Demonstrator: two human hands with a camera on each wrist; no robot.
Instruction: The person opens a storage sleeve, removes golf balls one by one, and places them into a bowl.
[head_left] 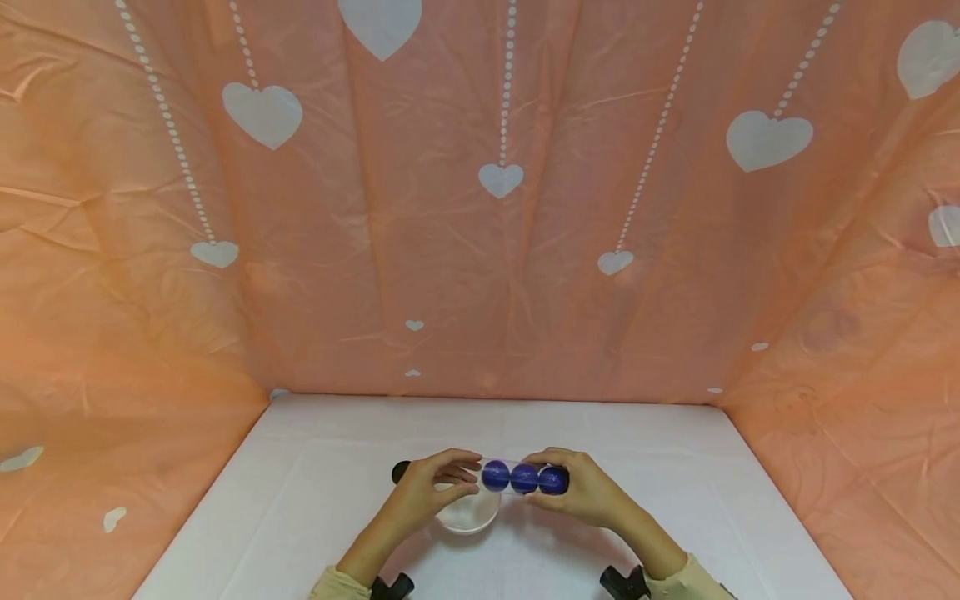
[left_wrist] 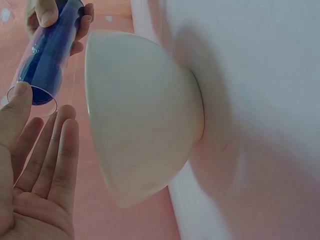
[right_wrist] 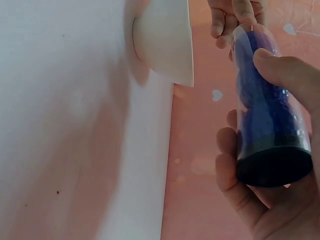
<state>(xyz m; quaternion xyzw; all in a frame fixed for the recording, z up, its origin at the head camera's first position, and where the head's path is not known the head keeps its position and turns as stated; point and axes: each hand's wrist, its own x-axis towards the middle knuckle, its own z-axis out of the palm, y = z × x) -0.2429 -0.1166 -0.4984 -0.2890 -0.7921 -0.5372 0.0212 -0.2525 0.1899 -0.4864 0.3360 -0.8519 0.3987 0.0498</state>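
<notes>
My right hand (head_left: 581, 485) grips a clear plastic tube (right_wrist: 272, 120) holding three blue balls (head_left: 524, 478). Its fingers and thumb wrap around the end with the black base (right_wrist: 274, 167). The tube lies nearly level in the head view, its uncapped mouth toward my left hand (head_left: 438, 483). In the left wrist view the left thumb (left_wrist: 17, 107) is right at the tube's rim, while the other fingers stretch out beneath the mouth. Below the tube's left end, a white bowl (left_wrist: 135, 115) stands upright on the table, partly covered by the left hand in the head view.
Just beyond the left hand is a round black piece (head_left: 401, 472), partly hidden. The white tabletop (head_left: 600, 433) meets an orange sheet (head_left: 450, 250) with pale hearts at the back and sides. Black wrist devices (head_left: 626, 582) sit on both forearms.
</notes>
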